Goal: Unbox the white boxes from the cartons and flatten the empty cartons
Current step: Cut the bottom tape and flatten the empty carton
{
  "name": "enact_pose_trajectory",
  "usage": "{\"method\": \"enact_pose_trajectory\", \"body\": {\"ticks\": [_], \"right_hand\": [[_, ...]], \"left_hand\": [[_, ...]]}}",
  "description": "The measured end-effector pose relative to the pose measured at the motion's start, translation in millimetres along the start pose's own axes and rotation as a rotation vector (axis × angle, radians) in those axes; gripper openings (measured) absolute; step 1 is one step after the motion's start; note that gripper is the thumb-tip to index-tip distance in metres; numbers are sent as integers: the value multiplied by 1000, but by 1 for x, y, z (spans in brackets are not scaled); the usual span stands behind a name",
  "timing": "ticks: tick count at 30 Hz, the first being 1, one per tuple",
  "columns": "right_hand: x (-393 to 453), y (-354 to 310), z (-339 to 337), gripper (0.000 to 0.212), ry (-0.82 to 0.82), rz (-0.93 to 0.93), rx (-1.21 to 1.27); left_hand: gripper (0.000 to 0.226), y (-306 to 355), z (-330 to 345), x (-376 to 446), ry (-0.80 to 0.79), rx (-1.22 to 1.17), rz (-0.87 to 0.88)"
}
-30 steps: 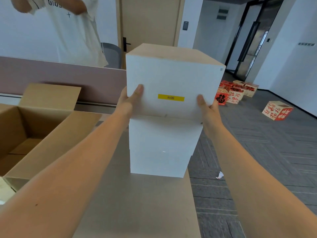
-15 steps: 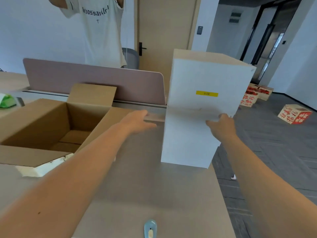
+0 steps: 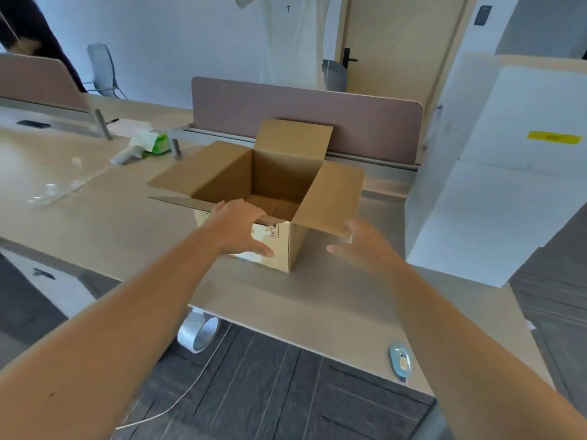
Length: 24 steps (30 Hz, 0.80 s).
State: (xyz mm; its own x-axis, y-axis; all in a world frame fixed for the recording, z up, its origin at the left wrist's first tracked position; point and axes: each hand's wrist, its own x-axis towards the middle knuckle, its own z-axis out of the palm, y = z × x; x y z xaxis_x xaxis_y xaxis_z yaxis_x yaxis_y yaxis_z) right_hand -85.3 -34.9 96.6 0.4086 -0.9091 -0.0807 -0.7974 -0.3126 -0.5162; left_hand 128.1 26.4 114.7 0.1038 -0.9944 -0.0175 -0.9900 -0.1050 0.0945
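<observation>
While the left hand [image 3: 236, 228] rests its fingers on the near edge of the brown carton [image 3: 270, 198] in the middle of the frame, the right hand [image 3: 360, 244] floats just beside the carton's right flap, fingers spread and holding nothing. The carton sits open on the table [image 3: 127, 217]. Two stacked white boxes [image 3: 508, 173] stand at the right edge. A tape roll [image 3: 198, 333] peeks out under the table, low in the frame.

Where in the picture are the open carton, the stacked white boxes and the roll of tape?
open carton [image 3: 295, 249]: head view, on its near right side wall.
white boxes [image 3: 495, 217]: head view, on the lower box's front face.
roll of tape [image 3: 198, 333]: head view, on its outer band.
</observation>
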Motion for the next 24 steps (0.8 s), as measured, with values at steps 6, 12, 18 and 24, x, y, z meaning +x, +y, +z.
{"method": "enact_pose_trajectory", "body": {"ticks": [6,12,18,24], "right_hand": [[22,-40,41,57,-42,-119,-16],[53,-61,48,57,-44,-213,-48],[77,-66,40,52,-30,-240,-31],[100,-73,37,44,75,-114,16]], "left_hand": [[59,-49,16,-5,137,109,-229],[53,-70,10,4,273,14,-431],[71,-72,0,12,416,-130,-589],[90,-82,-1,27,342,-267,-554]]}}
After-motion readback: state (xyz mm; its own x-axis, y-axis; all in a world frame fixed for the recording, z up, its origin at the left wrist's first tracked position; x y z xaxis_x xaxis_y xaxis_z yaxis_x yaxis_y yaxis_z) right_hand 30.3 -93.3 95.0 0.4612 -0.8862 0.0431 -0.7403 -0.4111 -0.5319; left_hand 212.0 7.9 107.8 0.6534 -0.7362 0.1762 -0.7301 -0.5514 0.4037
